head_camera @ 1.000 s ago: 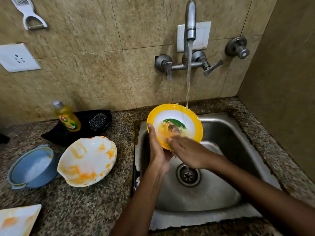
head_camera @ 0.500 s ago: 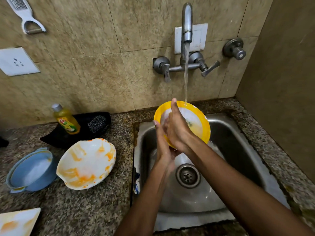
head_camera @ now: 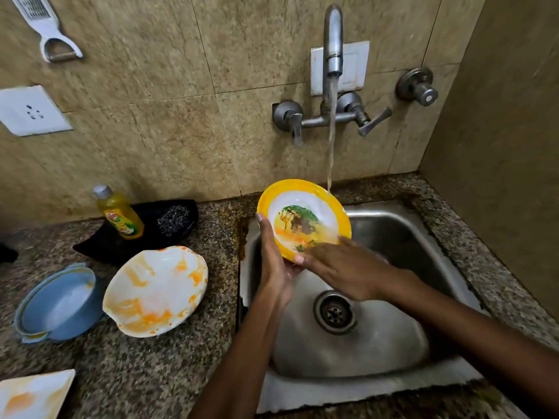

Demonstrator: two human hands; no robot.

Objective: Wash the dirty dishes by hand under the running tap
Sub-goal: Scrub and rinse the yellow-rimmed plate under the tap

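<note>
Yellow-rimmed plate [head_camera: 304, 220] is held tilted over the sink [head_camera: 393, 237], its upper right edge just under the stream of water [head_camera: 331, 146] falling from the tap [head_camera: 332, 40]. The left hand [head_camera: 273, 261] cups the plate from its left edge and underside, fingers [head_camera: 263, 225] wrapped up along the rim. The right hand [head_camera: 338, 267] lies across the plate's lower edge with its fingers straight and flat, rubbing rather than gripping.

Half a second ago the right hand covered most of the plate's face, reaching up to its top. Now it has slid down to the bottom, and the printed picture in the middle shows again, with only a faint orange film around it. That reads as one full scrubbing stroke finished; the face looks close to clean, so a rinse and perhaps a turn to the back seem next.

On the table to the left, the white dish [head_camera: 155, 290] smeared with orange, the blue bowl [head_camera: 57, 303] and the stained square plate [head_camera: 33, 394] at the bottom corner lie as they did a second ago, untouched. So most of the washing is ahead. The soap bottle [head_camera: 119, 213] and steel scrubber [head_camera: 174, 219] rest on a black tray [head_camera: 145, 240], unused.
</note>
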